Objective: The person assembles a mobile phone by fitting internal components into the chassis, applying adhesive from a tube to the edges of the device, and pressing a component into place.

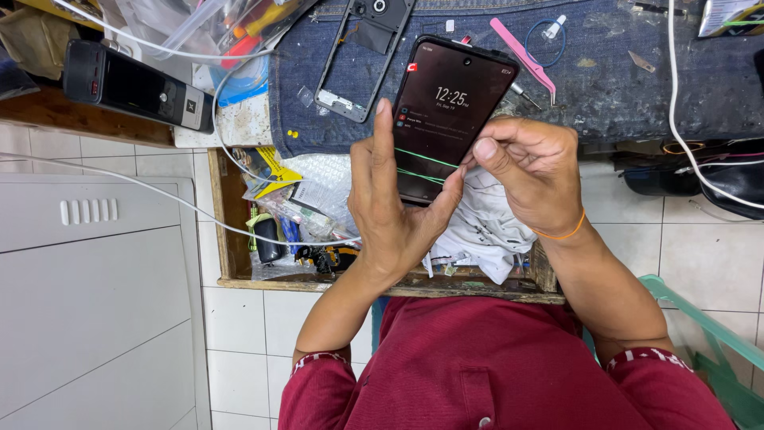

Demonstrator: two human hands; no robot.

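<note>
A black smartphone (pixel 446 103) with its screen lit and two thin green lines across the glass is held up over an open drawer. My left hand (pixel 390 199) grips its left edge and lower end, thumb stretched along the side. My right hand (pixel 529 163) holds the right edge, thumb pressing near the screen's lower right. An orange band circles my right wrist. Both arms wear dark red sleeves.
A blue denim mat (pixel 605 87) covers the bench, carrying a bare phone frame (pixel 362 56), a pink pry tool (pixel 521 56) and a small screwdriver. The wooden drawer (pixel 231 239) holds white cloth, packets and small parts. A black device (pixel 135 84) lies left; white cables cross.
</note>
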